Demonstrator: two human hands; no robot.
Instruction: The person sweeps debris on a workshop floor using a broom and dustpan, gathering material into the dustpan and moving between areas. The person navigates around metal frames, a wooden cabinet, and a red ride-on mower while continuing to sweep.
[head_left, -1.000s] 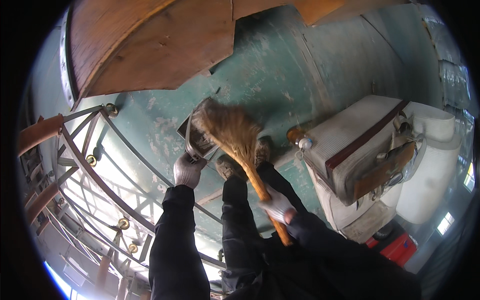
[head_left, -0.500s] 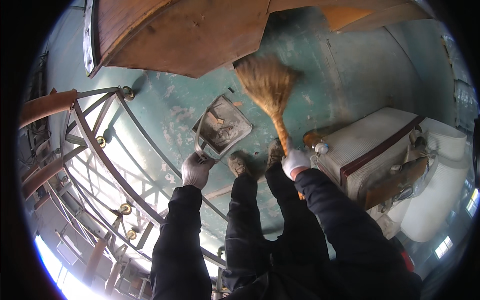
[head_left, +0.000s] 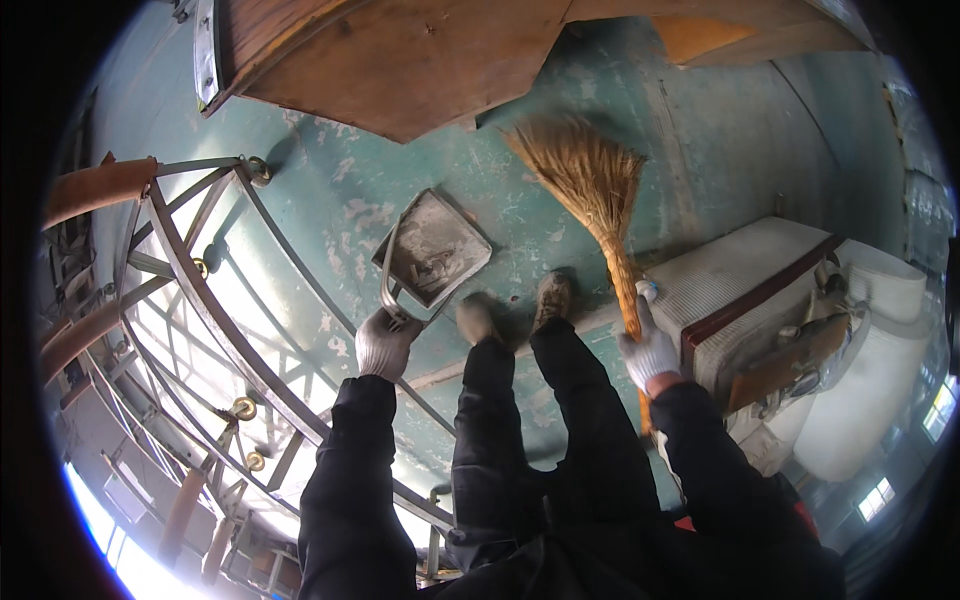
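Note:
My left hand point(head_left: 385, 345), in a white knit glove, is closed round the handle of a grey metal dustpan point(head_left: 463, 218). The pan lies just off my left foot, with grey dust and small scraps in its bottom. In my right hand point(head_left: 650, 357), gloved the same way, is the orange-brown stick of a straw broom point(head_left: 590, 185). Its fanned bristles point away from me, right of the dustpan and close to the wooden panel. A slight blur softens the bristle ends, so I cannot tell whether they touch the floor.
A wooden panel point(head_left: 420, 70) spans the far side. On the left stands a metal frame point(head_left: 185, 235) with rollers and small wheels. A ribbed white box point(head_left: 745, 270) and white rolls point(head_left: 860, 400) stand on the right. The green floor point(head_left: 340, 210) has worn paint.
The broom has swung right, away from the dustpan, with my right hand moving right and slightly back. The dustpan has shifted a little left. The wood scraps in it have slid or are less visible.

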